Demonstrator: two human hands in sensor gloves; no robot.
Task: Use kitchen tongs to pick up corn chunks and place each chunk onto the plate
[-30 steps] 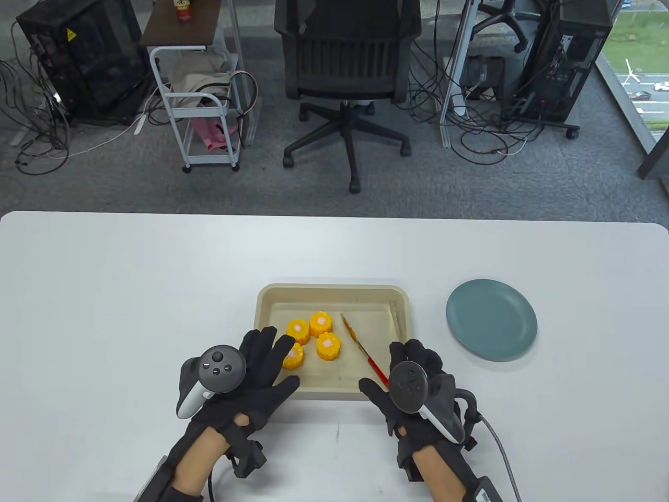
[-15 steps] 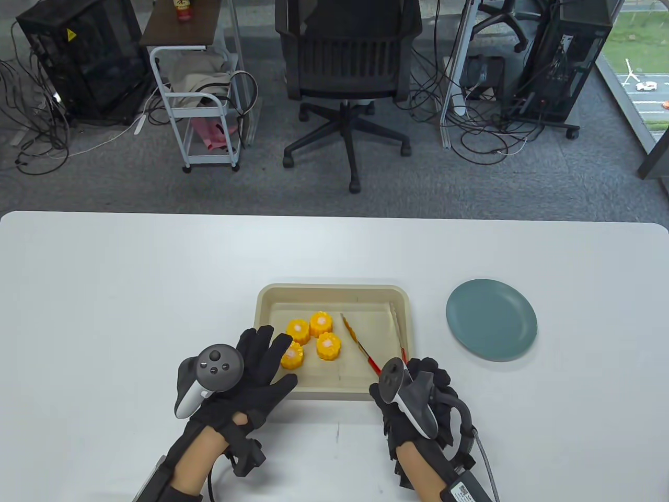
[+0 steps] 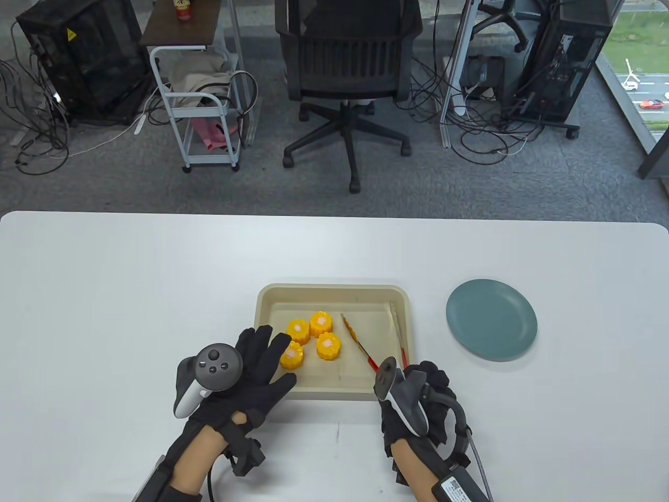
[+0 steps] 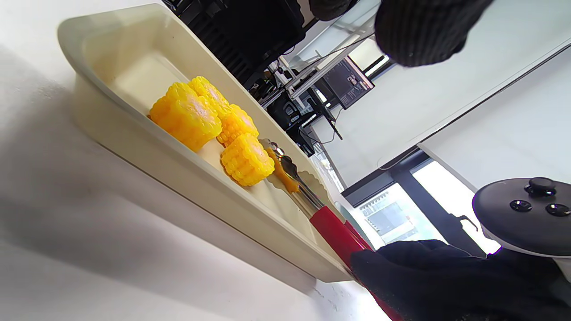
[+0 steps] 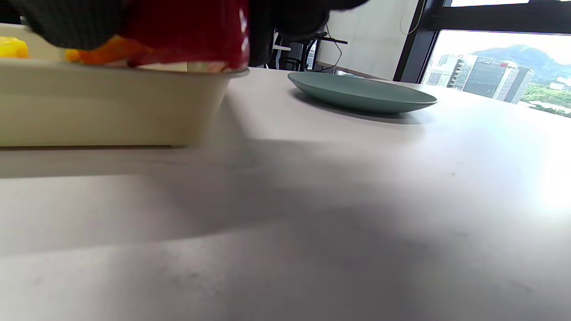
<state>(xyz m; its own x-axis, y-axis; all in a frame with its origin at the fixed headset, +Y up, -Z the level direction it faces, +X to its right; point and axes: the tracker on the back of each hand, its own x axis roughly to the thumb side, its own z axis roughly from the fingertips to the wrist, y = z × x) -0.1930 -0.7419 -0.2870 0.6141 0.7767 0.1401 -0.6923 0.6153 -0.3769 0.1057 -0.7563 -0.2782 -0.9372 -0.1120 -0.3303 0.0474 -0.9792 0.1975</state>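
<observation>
Several yellow corn chunks [image 3: 328, 346] stand in the left half of a cream tray [image 3: 334, 286]. Red-handled metal tongs [image 3: 359, 342] lie in the tray, their two arms spread apart and the tips pointing away from me. My right hand [image 3: 426, 379], turned on its side at the tray's near right corner, grips the tongs' red handle [image 4: 334, 232]. My left hand [image 3: 261, 355] lies flat and spread over the tray's near left corner, fingertips beside one chunk. The teal plate [image 3: 491, 320] to the right of the tray holds nothing. In the right wrist view the red handle [image 5: 187, 31] sits above the tray wall [image 5: 111, 102].
The white table [image 3: 130, 293] stretches wide to the left and behind the tray. Past its far edge stand an office chair [image 3: 347, 63], a small cart [image 3: 201, 104] and computer towers with cables. The plate [image 5: 361, 91] lies a short way beyond the tray's right wall.
My right hand has rolled onto its side, drawn back toward the tray's near edge and curled round the tongs' handle, uncovering the tongs' right arm. The left hand has barely moved.
</observation>
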